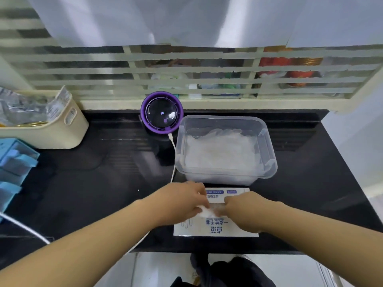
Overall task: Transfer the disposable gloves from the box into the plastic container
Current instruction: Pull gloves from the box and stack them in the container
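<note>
Black counter (103, 183), gloves (221, 152) in clear container (268, 141)

left hand (182, 200) + right hand (242, 206) | pinching gloves (209, 211) (translucent wad) | over box (217, 229)

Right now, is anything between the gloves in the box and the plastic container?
Nothing visible does. The left hand and right hand grip gloves at the box; the plastic container stands open directly behind it. The white cable passes the container's left side, off that path.
</note>
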### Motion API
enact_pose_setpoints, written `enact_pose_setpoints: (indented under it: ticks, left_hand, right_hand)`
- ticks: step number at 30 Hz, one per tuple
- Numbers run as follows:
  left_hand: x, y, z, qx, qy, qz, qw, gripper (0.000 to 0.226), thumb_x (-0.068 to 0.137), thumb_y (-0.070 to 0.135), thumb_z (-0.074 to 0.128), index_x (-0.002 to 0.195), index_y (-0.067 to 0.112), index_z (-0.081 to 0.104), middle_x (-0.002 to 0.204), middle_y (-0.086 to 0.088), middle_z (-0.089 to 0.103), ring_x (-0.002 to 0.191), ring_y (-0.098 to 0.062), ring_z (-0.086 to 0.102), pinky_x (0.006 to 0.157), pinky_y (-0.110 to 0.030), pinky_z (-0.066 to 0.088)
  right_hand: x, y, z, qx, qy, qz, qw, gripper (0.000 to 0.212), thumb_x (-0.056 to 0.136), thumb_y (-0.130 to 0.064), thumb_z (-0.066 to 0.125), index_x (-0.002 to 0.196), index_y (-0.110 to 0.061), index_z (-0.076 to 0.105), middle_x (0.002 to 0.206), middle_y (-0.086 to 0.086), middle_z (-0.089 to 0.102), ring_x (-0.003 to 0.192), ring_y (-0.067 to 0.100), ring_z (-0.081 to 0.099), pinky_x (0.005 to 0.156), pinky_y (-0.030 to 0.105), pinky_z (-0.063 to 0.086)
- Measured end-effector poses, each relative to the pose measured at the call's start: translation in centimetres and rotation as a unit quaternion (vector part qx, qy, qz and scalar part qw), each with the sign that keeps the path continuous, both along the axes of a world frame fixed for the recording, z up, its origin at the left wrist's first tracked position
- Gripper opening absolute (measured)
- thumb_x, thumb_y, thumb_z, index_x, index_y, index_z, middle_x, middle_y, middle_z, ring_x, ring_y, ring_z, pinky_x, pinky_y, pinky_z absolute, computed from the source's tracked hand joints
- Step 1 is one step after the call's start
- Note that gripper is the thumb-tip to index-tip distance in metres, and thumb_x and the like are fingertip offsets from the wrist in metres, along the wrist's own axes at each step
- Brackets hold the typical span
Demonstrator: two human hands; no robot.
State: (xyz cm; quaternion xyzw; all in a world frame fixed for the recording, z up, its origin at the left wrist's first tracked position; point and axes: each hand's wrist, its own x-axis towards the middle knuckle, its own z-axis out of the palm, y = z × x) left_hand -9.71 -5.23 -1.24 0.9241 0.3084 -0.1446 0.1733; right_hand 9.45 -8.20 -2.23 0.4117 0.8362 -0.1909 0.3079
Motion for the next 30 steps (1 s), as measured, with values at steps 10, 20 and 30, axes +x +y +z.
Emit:
enact_pose_setpoints:
  ticks: [10, 20, 30]
  left_hand:
    - [-1.4, -0.6, -4.6, -0.044, 0.072, 0.033, 0.996, 0.065, 0.09, 0.048, 0.059, 0.147, 0.042, 0.029, 0.161, 0.0, -0.018, 0.149, -0.022, -0.01, 0.12, -0.035, 0.013]
    - [-1.2, -0.8, -4.4, -0.046, 0.06, 0.058, 0.995, 0.089, 0.087, 0.045, 0.064, 0.153, 0.034, 0.005, 0.161, 0.002, -0.013, 0.149, -0.021, -0.006, 0.119, -0.036, 0.017]
    - [-1.2, -0.6, -4.1, -0.051, 0.063, 0.065, 0.995, 0.089, 0.087, 0.045, 0.066, 0.153, 0.032, 0.008, 0.162, 0.004, -0.011, 0.149, -0.018, -0.005, 0.119, -0.037, 0.017]
  right_hand:
    - [0.2, 1.1, -4.7, 0.125, 0.085, 0.03, 0.988, 0.022, 0.098, -0.027, 0.042, 0.111, -0.031, 0.058, 0.086, -0.003, 0.063, 0.074, 0.022, 0.057, 0.061, 0.032, 0.045]
    - [0.5, -0.3, -5.7, 0.255, 0.269, 0.01, 0.929, 0.016, 0.066, -0.021, 0.083, 0.071, -0.026, 0.069, 0.058, -0.011, 0.059, 0.041, 0.012, 0.047, 0.044, 0.02, 0.041]
    - [2.3, -0.1, -4.0, 0.232, 0.217, -0.113, 0.942, 0.017, 0.097, -0.029, 0.048, 0.106, -0.025, 0.062, 0.106, -0.01, 0.062, 0.083, 0.015, 0.059, 0.071, 0.024, 0.043]
